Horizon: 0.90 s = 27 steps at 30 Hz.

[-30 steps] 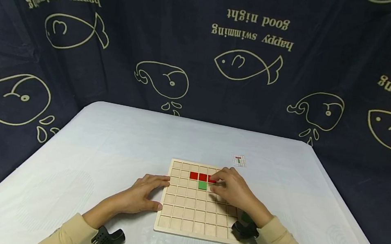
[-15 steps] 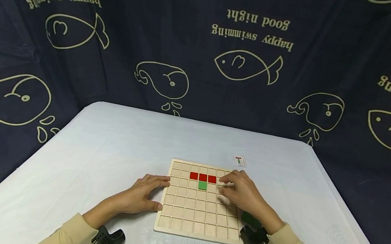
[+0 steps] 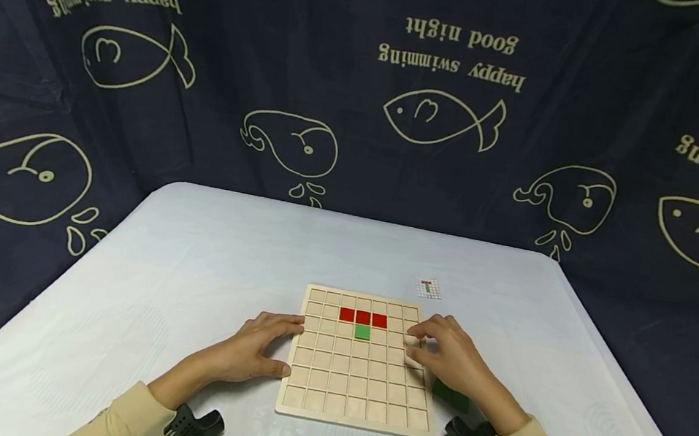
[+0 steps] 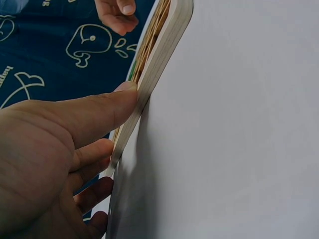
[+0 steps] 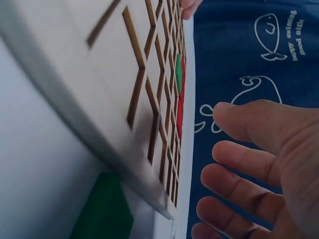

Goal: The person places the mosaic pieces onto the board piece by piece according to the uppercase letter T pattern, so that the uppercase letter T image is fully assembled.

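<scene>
A square wooden grid board (image 3: 319, 379) lies on the white table. Three red tiles (image 3: 363, 318) form a row in its upper part, and one green tile (image 3: 362, 332) sits under the middle one. My left hand (image 3: 256, 346) rests against the board's left edge, thumb and fingertips touching the rim; the left wrist view shows the thumb (image 4: 107, 112) on the edge. Over the board's right edge hovers my right hand (image 3: 448, 349), fingers loosely bent with nothing between them. Below that hand, dark green pieces (image 3: 451, 395) lie beside the board, partly hidden by the wrist.
A small card (image 3: 428, 288) printed with a grid and a red and green T shape lies beyond the board's top right corner. A dark blue curtain (image 3: 355, 174) with fish drawings hangs behind the white table (image 3: 239, 248).
My right hand has drawn away from the rightmost red tile, moving right and toward me to the board's right edge. That tile stays in its cell. My left hand has not moved.
</scene>
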{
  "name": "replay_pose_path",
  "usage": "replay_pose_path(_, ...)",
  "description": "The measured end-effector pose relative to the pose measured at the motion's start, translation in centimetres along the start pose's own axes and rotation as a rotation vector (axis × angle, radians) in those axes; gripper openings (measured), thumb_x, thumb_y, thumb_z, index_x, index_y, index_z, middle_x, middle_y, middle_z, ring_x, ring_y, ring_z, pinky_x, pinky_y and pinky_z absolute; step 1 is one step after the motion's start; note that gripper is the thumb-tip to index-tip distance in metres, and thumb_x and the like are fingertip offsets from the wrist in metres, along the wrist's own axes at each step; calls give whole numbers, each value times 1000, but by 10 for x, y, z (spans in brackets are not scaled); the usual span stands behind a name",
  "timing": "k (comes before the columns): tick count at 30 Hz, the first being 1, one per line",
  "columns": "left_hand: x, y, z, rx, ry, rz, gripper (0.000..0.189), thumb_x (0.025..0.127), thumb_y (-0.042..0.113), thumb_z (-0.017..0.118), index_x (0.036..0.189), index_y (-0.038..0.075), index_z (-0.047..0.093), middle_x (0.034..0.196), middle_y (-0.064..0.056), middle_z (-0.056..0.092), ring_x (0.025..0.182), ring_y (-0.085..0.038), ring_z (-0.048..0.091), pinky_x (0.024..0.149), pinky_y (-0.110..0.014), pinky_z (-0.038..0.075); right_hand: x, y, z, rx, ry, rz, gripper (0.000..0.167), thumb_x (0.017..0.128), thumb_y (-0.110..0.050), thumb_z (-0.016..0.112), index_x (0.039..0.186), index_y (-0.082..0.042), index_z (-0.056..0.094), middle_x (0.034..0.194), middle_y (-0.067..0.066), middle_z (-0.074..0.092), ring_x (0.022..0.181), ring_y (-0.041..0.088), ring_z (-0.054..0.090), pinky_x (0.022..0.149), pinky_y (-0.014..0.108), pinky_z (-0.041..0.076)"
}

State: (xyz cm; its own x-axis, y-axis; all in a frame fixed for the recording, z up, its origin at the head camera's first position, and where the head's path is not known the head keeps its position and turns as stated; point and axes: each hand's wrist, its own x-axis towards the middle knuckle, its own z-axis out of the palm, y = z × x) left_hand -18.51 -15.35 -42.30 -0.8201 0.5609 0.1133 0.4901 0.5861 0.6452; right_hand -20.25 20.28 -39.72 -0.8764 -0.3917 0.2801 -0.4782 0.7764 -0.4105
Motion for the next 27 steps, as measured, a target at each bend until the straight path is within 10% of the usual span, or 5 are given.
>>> replay_pose_path(5,0,0,0,6,3,6,63,81,33,72,134,8,49,149,-6,38,133,-30,34,103,-57,24,-7,4,-1,-31,19,-1,23,78,-20,75,99,-13,70,90,-4,61,87,15,52,73,32,46)
replay_pose_path(27,0,-3,2,9,8,3,63,80,32,73,133,10,50,149,-5,40,132,-29,36,102,-54,25,-36,12,-7,-74,49,74,24,73,-21,78,96,-15,71,88,-8,61,87,10,51,74,30,45)
